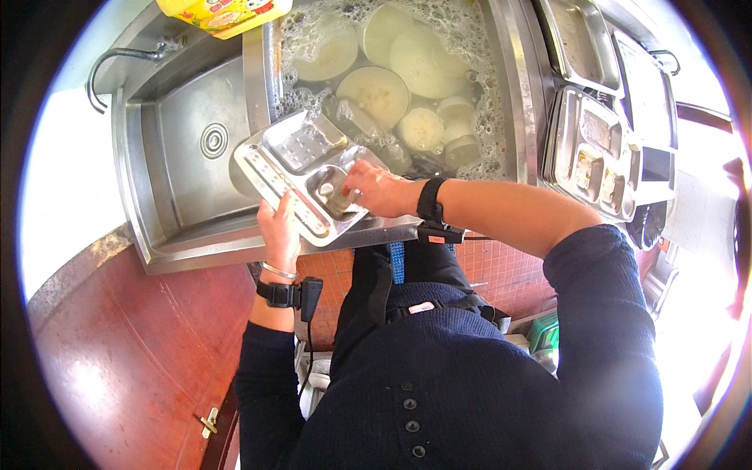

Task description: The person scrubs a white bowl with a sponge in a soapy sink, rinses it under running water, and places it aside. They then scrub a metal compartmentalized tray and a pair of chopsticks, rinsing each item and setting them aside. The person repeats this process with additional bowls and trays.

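Note:
My left hand (280,229) grips the near left edge of a stainless-steel compartment tray (302,170), its thumb up on the rim. The tray is tilted over the divider between two sink basins, wet and shiny. My right hand (379,189) reaches in from the right, its fingers curled down into a small compartment. A greyish patch shows under those fingertips; whether it is a scrubber or something in the compartment is unclear. Beyond the tray, pale round bowls or plates (373,94) lie under cloudy, foamy water in the right basin (514,88).
Left of the tray is a steel basin (194,170) with a drain and a curved faucet (120,53). A yellow container (226,14) stands at the far edge. Stacked compartment trays (593,147) with food scraps and a deep metal pan (584,44) sit at right.

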`<state>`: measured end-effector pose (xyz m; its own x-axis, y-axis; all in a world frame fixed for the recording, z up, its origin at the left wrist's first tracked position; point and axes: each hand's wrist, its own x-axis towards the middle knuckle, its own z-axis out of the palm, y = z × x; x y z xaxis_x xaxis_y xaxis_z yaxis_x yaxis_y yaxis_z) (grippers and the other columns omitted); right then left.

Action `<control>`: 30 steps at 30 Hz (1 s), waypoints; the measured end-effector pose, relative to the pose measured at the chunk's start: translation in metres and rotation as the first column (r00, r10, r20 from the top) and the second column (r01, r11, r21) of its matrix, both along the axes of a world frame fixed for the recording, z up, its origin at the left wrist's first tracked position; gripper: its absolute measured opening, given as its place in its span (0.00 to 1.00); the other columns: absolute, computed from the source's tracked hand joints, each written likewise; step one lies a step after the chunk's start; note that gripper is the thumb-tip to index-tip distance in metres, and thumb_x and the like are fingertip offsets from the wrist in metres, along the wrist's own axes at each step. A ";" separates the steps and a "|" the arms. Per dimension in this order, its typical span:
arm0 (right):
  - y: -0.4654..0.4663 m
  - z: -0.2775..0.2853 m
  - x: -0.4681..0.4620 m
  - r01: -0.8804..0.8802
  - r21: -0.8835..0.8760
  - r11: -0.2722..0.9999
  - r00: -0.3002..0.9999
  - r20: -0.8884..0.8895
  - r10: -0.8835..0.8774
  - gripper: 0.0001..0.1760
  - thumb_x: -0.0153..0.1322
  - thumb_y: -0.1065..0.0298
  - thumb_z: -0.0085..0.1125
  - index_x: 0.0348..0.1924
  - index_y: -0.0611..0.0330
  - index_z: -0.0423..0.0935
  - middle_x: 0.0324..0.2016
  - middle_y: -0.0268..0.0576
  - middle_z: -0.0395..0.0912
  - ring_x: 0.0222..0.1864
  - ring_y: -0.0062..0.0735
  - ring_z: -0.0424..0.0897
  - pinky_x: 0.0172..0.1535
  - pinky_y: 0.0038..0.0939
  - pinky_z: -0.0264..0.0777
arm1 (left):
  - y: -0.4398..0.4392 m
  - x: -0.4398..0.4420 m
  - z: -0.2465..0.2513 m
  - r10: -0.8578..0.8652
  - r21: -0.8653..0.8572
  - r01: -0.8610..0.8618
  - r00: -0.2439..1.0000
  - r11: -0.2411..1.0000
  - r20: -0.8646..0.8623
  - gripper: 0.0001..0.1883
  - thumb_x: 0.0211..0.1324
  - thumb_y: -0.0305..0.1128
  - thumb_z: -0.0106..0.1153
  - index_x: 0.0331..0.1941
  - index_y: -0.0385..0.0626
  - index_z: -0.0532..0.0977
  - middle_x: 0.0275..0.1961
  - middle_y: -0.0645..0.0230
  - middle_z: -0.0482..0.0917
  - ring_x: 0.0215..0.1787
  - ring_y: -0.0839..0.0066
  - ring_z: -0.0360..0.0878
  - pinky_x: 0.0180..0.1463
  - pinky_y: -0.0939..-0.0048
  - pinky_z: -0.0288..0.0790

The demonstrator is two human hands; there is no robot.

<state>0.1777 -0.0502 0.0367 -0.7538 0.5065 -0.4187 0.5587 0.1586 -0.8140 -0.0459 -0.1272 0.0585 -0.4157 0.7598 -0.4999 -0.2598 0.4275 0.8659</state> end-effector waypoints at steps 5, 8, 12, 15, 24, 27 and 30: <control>0.014 -0.018 0.000 0.204 -0.088 0.975 0.971 0.141 -0.191 0.22 0.68 0.74 0.51 0.57 0.55 0.72 0.59 0.59 0.66 0.59 0.59 0.71 0.60 0.45 0.68 | 0.002 0.001 0.004 -0.028 -0.010 0.028 0.999 1.000 -0.020 0.14 0.63 0.26 0.55 0.51 0.33 0.72 0.46 0.65 0.79 0.43 0.79 0.77 0.47 0.76 0.71; 0.026 -0.029 0.001 0.099 -0.064 0.993 0.979 0.184 -0.086 0.26 0.68 0.74 0.50 0.61 0.56 0.69 0.61 0.58 0.66 0.61 0.57 0.70 0.61 0.44 0.67 | 0.004 -0.001 0.005 -0.019 -0.065 0.018 1.000 0.998 -0.005 0.14 0.62 0.25 0.55 0.50 0.33 0.72 0.46 0.65 0.79 0.42 0.79 0.77 0.46 0.76 0.72; 0.030 -0.034 0.006 0.024 -0.063 0.998 0.981 0.193 -0.012 0.28 0.70 0.68 0.50 0.65 0.52 0.67 0.62 0.56 0.65 0.64 0.56 0.66 0.65 0.44 0.63 | 0.007 -0.002 0.002 -0.005 -0.032 0.004 1.000 0.999 -0.014 0.13 0.62 0.25 0.56 0.49 0.33 0.73 0.45 0.65 0.79 0.42 0.78 0.78 0.46 0.75 0.72; 0.031 -0.034 0.022 -0.104 0.011 0.995 0.975 0.200 0.100 0.28 0.66 0.73 0.51 0.61 0.50 0.71 0.59 0.55 0.67 0.61 0.56 0.68 0.62 0.44 0.66 | 0.007 -0.002 0.001 0.003 -0.022 -0.003 1.000 1.000 0.009 0.14 0.62 0.25 0.56 0.50 0.33 0.73 0.45 0.65 0.80 0.42 0.79 0.77 0.46 0.75 0.72; 0.022 -0.031 0.056 0.015 0.043 0.999 0.998 0.057 -0.018 0.22 0.63 0.75 0.52 0.51 0.51 0.76 0.49 0.52 0.72 0.56 0.53 0.71 0.59 0.44 0.67 | 0.009 0.005 0.014 -0.060 0.032 0.066 0.986 0.997 -0.154 0.12 0.64 0.27 0.54 0.49 0.33 0.73 0.42 0.66 0.80 0.40 0.81 0.77 0.45 0.75 0.72; 0.019 -0.021 0.040 0.098 0.067 0.993 0.992 -0.084 -0.092 0.21 0.64 0.74 0.52 0.51 0.51 0.76 0.48 0.51 0.73 0.56 0.52 0.71 0.60 0.44 0.66 | 0.018 0.013 0.028 -0.127 0.051 0.144 0.959 0.988 -0.252 0.12 0.65 0.27 0.54 0.49 0.34 0.73 0.41 0.67 0.80 0.39 0.81 0.77 0.44 0.76 0.72; 0.013 -0.009 0.027 -0.013 0.219 0.976 0.983 -0.178 0.053 0.20 0.65 0.77 0.52 0.50 0.53 0.76 0.47 0.49 0.73 0.56 0.53 0.71 0.58 0.43 0.68 | 0.025 0.025 0.047 -0.205 0.031 0.225 0.929 0.974 -0.308 0.14 0.65 0.26 0.53 0.52 0.35 0.72 0.42 0.69 0.78 0.40 0.81 0.76 0.45 0.76 0.72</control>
